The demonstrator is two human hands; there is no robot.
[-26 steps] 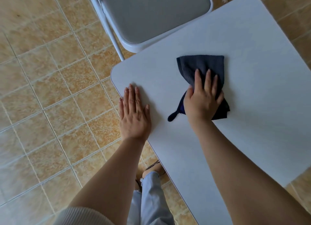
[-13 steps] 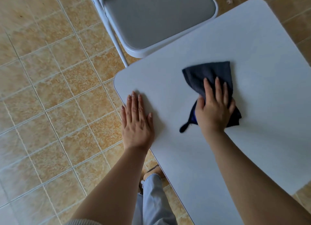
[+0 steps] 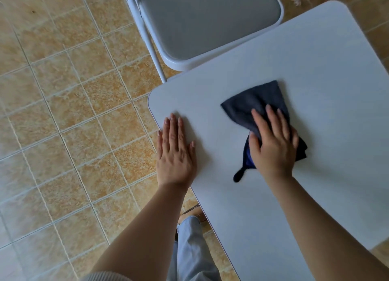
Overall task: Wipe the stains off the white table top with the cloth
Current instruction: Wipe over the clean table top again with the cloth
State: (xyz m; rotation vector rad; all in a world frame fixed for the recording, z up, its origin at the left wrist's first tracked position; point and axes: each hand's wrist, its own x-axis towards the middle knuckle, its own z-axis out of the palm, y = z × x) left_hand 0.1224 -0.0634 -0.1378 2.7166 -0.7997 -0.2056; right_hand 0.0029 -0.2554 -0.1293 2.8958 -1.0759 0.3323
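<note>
Two-handed: brace with left hand [image 3: 175, 154] flat, fingers straight, at bench [image 3: 315, 59] left edge. Press cloth [image 3: 252, 104] mid-bench under right hand [image 3: 273, 146], fingers straight atop it. Wipe in overlapping strokes, even pressure. Stains not discernible.

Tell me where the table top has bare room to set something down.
Widest bare patch: the table top beyond the cloth, toward the far corner by the chair. A narrower bare strip runs between left hand and cloth. Crowded: the middle, where the right hand presses the cloth.
</note>
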